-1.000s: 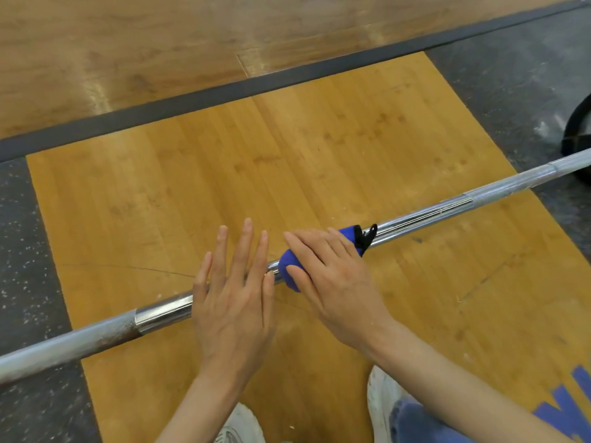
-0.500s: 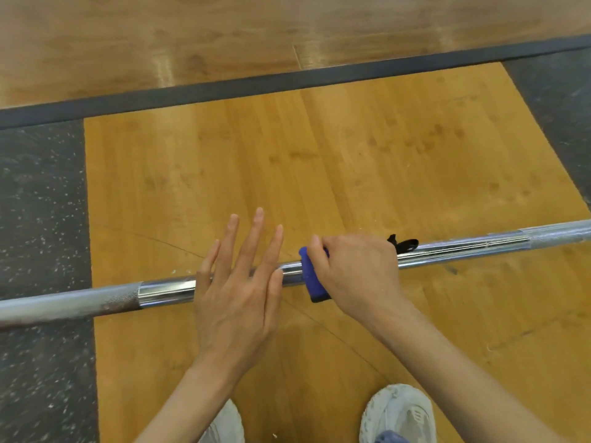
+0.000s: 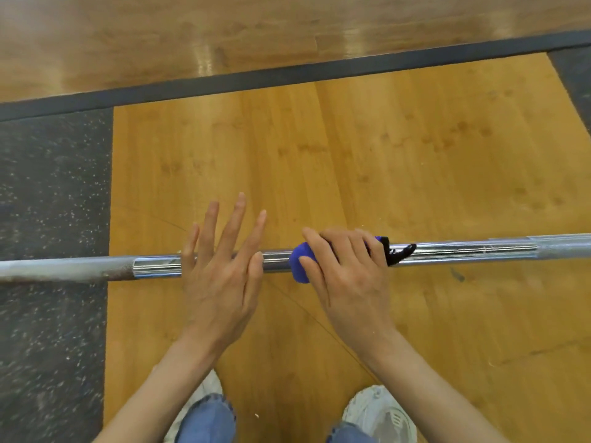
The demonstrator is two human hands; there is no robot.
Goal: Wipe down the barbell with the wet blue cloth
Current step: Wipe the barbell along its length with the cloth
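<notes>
A chrome barbell (image 3: 463,252) lies across the wooden platform from left to right. The blue cloth (image 3: 299,262) is wrapped round the bar near its middle, with a black tag sticking out on its right side. My right hand (image 3: 345,276) grips the cloth and the bar, fingers curled over the top. My left hand (image 3: 220,273) lies flat on the bar just left of the cloth, fingers straight and spread, pointing away from me.
The bar's left part (image 3: 57,270) looks dull and rusty over black speckled rubber flooring (image 3: 51,193). A dark strip (image 3: 287,75) borders the platform at the far side. My two shoes (image 3: 380,414) and jeans show at the bottom edge.
The view has swung so the bar now lies level. My right hand with the cloth has kept its place beside the left hand, which stays flat on the bar.
</notes>
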